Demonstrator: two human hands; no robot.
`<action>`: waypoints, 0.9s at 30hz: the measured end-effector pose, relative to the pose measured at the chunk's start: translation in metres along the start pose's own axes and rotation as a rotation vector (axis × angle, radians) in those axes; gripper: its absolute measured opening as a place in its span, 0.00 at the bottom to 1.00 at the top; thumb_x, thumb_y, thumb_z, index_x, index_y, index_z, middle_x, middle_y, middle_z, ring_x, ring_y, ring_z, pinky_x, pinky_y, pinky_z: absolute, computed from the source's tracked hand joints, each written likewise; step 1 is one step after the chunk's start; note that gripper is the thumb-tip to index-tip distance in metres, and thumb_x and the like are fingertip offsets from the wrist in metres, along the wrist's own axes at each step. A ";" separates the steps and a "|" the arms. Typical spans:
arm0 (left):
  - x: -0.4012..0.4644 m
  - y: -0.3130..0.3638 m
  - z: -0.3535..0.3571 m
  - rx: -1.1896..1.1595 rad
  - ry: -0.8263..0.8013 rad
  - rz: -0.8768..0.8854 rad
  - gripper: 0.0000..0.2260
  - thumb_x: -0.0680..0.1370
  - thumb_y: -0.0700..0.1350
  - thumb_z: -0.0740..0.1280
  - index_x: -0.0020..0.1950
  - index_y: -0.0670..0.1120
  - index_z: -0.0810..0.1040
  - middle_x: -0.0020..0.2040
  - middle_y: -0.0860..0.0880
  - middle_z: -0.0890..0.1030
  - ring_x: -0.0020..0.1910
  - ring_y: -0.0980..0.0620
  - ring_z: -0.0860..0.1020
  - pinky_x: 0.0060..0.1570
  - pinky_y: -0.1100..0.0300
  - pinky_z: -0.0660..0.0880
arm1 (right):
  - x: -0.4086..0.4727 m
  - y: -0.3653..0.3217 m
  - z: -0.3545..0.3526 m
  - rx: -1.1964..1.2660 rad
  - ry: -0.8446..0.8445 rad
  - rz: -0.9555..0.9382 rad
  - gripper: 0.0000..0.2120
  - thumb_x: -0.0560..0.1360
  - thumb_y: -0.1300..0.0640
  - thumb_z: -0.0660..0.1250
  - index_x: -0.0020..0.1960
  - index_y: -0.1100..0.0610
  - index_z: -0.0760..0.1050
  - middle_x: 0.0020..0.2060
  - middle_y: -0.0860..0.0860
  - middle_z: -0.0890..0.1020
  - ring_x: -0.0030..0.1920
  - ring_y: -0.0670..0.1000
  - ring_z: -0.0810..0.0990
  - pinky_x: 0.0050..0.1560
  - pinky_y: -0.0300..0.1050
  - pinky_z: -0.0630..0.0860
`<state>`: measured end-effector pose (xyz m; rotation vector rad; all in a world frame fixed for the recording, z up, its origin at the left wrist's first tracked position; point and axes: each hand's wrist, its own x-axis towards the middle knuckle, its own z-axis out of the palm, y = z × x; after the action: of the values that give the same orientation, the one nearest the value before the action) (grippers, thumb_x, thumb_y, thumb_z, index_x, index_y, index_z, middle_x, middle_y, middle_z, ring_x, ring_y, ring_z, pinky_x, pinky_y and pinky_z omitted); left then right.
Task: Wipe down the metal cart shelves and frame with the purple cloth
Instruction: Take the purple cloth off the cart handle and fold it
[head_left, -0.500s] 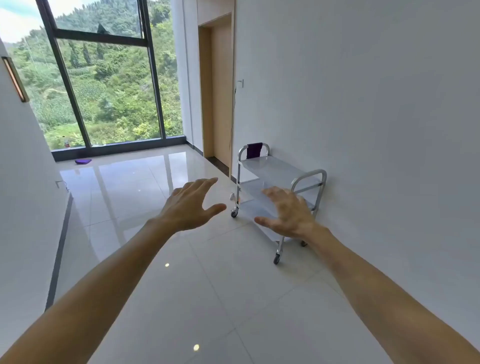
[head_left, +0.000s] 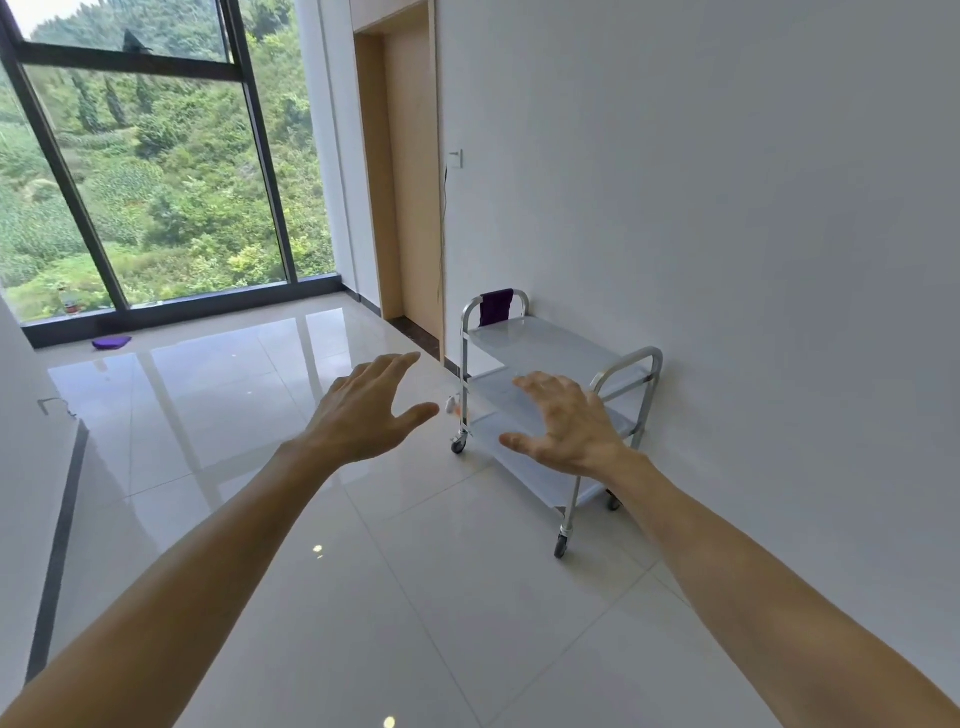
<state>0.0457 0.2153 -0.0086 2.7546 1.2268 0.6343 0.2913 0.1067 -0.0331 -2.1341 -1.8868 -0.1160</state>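
Head view: both the left hand (head_left: 366, 410) and right hand (head_left: 566, 426) hover spread and empty, short of the three-shelf silver metal cart (head_left: 550, 345); the purple cloth (head_left: 496, 306) hangs on its far handle, so wiping looks unstarted.

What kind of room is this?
Probably a hallway or lobby in a modern building: shiny floor tiles, a tall window facing green hills, a wooden door, and a metal cart by the wall.
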 end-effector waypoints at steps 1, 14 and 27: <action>0.016 -0.005 0.006 0.003 -0.001 0.000 0.35 0.75 0.66 0.63 0.77 0.53 0.58 0.77 0.49 0.65 0.72 0.44 0.67 0.67 0.42 0.67 | 0.017 0.007 0.005 0.003 -0.004 0.001 0.39 0.74 0.32 0.63 0.78 0.47 0.55 0.78 0.49 0.59 0.77 0.55 0.57 0.73 0.62 0.58; 0.228 -0.052 0.070 0.019 -0.036 -0.018 0.34 0.77 0.64 0.63 0.78 0.52 0.57 0.77 0.50 0.63 0.74 0.46 0.65 0.69 0.45 0.65 | 0.240 0.094 0.051 0.056 -0.048 -0.020 0.38 0.74 0.34 0.63 0.78 0.48 0.54 0.78 0.49 0.58 0.77 0.54 0.55 0.74 0.62 0.57; 0.402 -0.168 0.146 -0.011 -0.052 -0.057 0.34 0.76 0.64 0.63 0.78 0.53 0.58 0.78 0.50 0.63 0.74 0.45 0.65 0.69 0.44 0.65 | 0.444 0.132 0.132 0.037 -0.089 -0.029 0.37 0.75 0.35 0.63 0.78 0.48 0.55 0.77 0.49 0.60 0.77 0.55 0.57 0.73 0.61 0.59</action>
<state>0.2260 0.6370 -0.0408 2.6984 1.2822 0.5589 0.4654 0.5545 -0.0696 -2.1206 -1.9538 0.0084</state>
